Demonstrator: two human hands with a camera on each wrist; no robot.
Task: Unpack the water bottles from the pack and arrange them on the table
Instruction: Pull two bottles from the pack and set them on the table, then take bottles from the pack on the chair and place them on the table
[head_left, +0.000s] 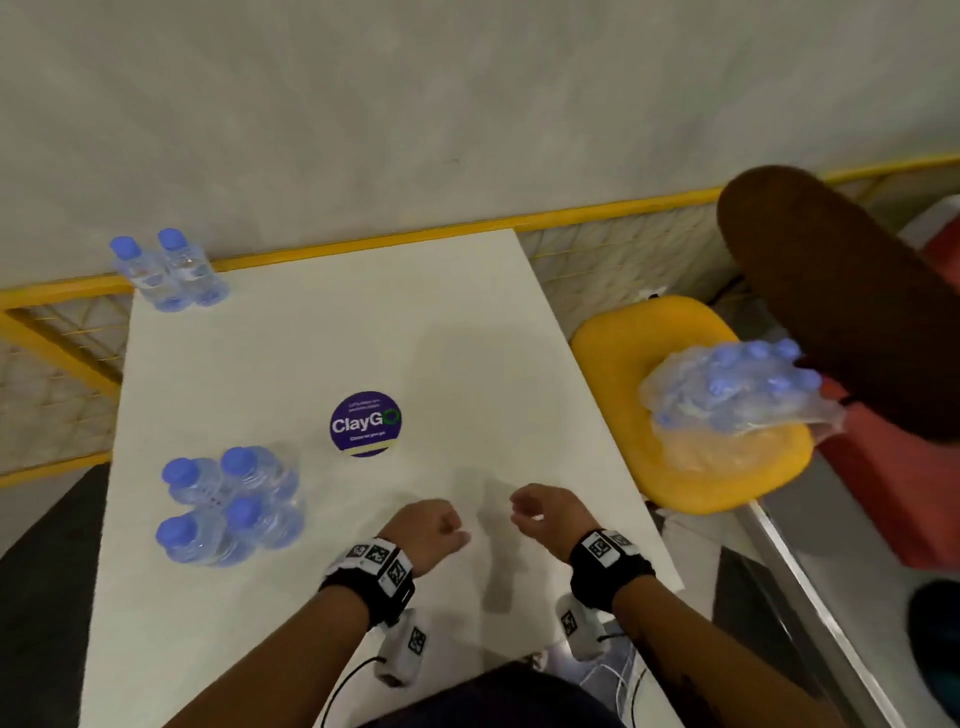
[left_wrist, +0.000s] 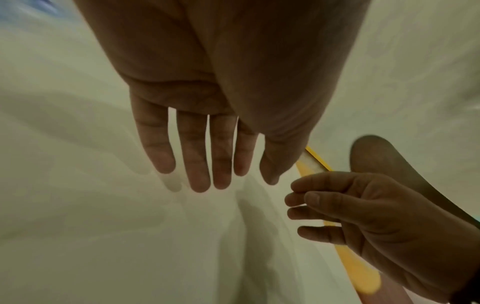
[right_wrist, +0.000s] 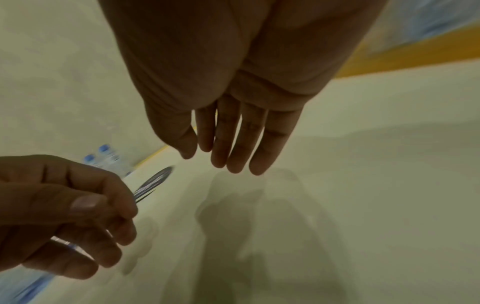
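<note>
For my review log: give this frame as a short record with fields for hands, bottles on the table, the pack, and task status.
left hand: over the near table edge, holds nothing, fingers relaxed
right hand: beside it, holds nothing, fingers loosely curled
table: white, with a round purple sticker
near bottles: four, blue caps, upright, clustered at near left
far bottles: two, upright, at far left corner
pack: torn plastic wrap with bottles inside, on the yellow chair right of the table
status: six bottles out, more in the pack
</note>
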